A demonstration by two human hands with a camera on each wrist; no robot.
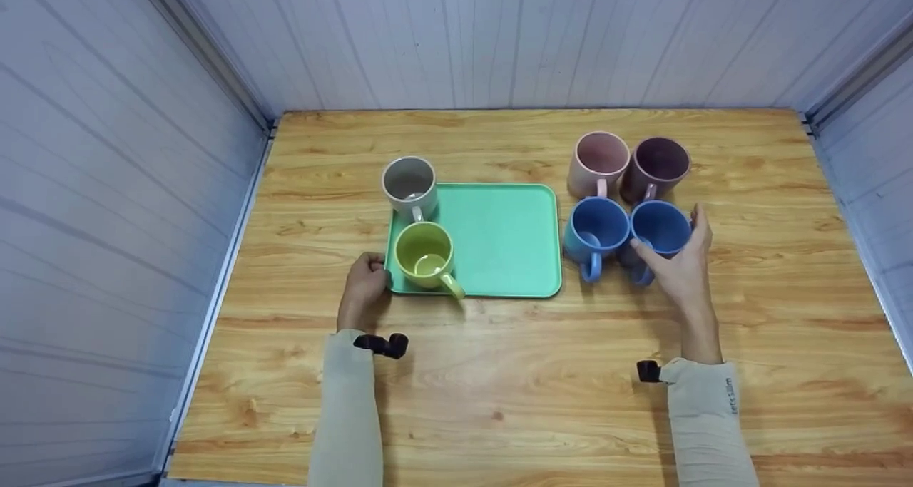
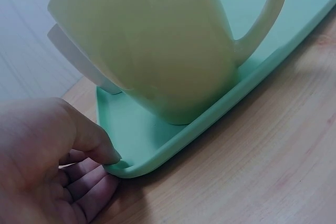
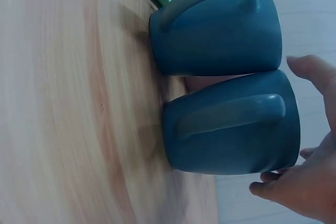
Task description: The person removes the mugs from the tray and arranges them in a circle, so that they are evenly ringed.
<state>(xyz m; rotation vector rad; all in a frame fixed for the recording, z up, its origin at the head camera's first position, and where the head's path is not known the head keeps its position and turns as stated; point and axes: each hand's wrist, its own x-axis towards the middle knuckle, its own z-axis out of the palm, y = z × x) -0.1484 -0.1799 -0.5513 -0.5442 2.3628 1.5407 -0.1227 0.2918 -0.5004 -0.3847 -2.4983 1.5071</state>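
Observation:
A green tray (image 1: 506, 241) lies on the table, its near left corner pinched by my left hand (image 1: 366, 284), the thumb on the rim. On its left side stand a yellow-green mug (image 1: 421, 266) and, behind it, a grey mug (image 1: 414, 195). To the right of the tray, a blue mug (image 1: 598, 234) and a darker blue mug (image 3: 231, 129) stand side by side, handles toward me. My right hand (image 1: 681, 266) spreads around the darker one's rim. In the right wrist view its thumb is apart from the mug, with fingers close along the far side.
Directly behind the blue mugs stand a pink mug (image 1: 599, 162) and a dark purple mug (image 1: 656, 166). The wooden table (image 1: 513, 401) is bordered by pale panel walls (image 1: 471, 38) at the back and sides.

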